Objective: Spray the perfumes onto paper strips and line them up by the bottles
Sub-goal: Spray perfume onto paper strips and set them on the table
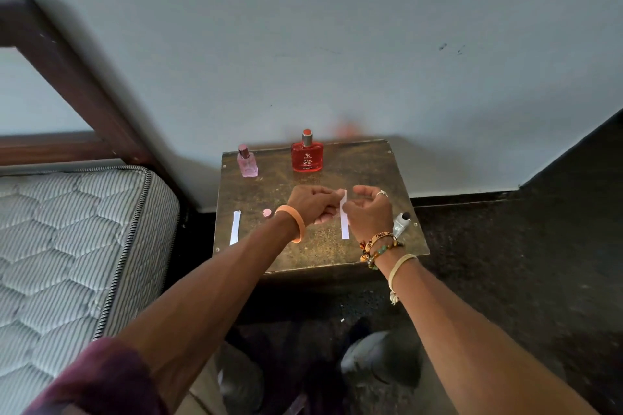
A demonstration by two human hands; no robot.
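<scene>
A small pink perfume bottle point(247, 162) and a larger red perfume bottle point(307, 153) stand at the back of a small brown table point(371, 172). One white paper strip point(235, 227) lies flat near the table's left edge, in front of the pink bottle. A second white strip point(344, 216) hangs upright above the table's middle, pinched at its top by my left hand point(312, 204). My right hand point(369, 209) is curled right beside the strip; whether its fingers touch it cannot be told. A small pink cap point(267, 213) lies left of my left wrist.
A clear bottle with a black cap point(401, 222) lies near the table's right edge, behind my right wrist. A mattress point(74, 246) and a dark wooden bed frame point(77, 77) stand to the left. The wall is right behind the table. Dark floor lies to the right.
</scene>
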